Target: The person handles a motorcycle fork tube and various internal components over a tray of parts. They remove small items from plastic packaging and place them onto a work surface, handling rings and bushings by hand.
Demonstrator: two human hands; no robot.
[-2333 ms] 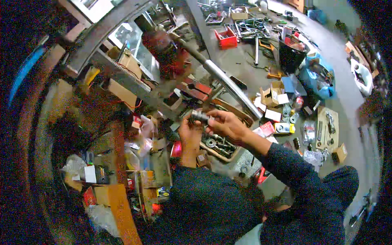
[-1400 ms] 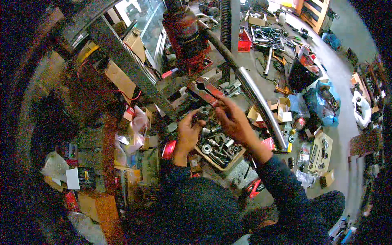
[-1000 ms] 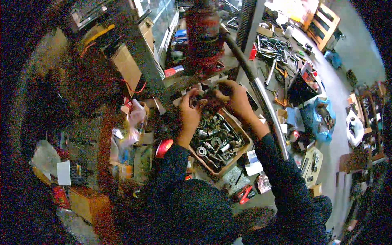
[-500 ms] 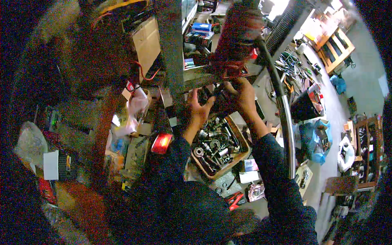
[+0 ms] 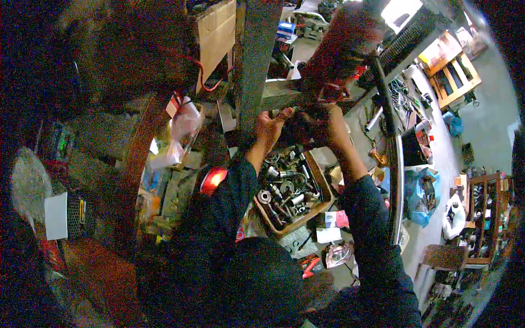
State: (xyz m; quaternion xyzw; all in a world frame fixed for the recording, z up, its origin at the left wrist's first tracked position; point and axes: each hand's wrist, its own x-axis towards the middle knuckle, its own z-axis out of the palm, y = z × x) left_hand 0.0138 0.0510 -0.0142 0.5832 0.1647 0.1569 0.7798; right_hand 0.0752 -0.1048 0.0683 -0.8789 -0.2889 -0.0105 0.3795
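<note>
Past the far edge of the tray (image 5: 306, 220), the left hand (image 5: 269, 129) curls loosely, the right hand (image 5: 330, 121) is shadowed; either's grip is unclear.

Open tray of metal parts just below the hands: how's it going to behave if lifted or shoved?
Probably heavy for its size: the tray is crowded with metal parts. Those lie jumbled, so they'd likely slide if it tilts. Its raised walls should contain small shifts.

Blue bag (image 5: 421, 217) sits nr wht bag (image 5: 450, 226) on flr (image 5: 495, 104)
</note>
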